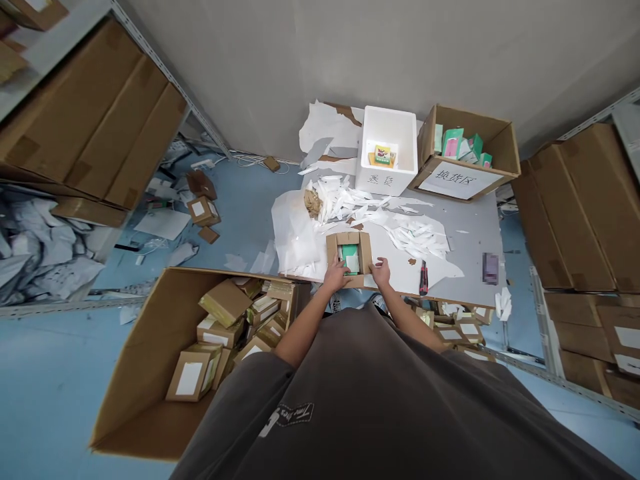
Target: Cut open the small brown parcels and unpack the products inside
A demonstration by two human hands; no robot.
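A small cardboard box (pixel 367 248) stands at the table's front edge with its flaps folded outward. Inside it lies a green-and-white packet (pixel 351 251). My left hand (pixel 337 274) grips the near left side of the box, its fingertips over the rim close to the packet. On the near right side, my right hand (pixel 381 272) pinches the flap between thumb and fingers. A red-and-black utility knife (pixel 424 277) rests on the table to the right of my right hand.
Paper strips (pixel 336 199) litter the table (pixel 475 230). Behind stand a white foam box (pixel 364 163) and a carton (pixel 510 150) of green packets. A large carton (pixel 135 360) of small parcels is at my left. Shelves with cartons (pixel 575 207) flank both sides.
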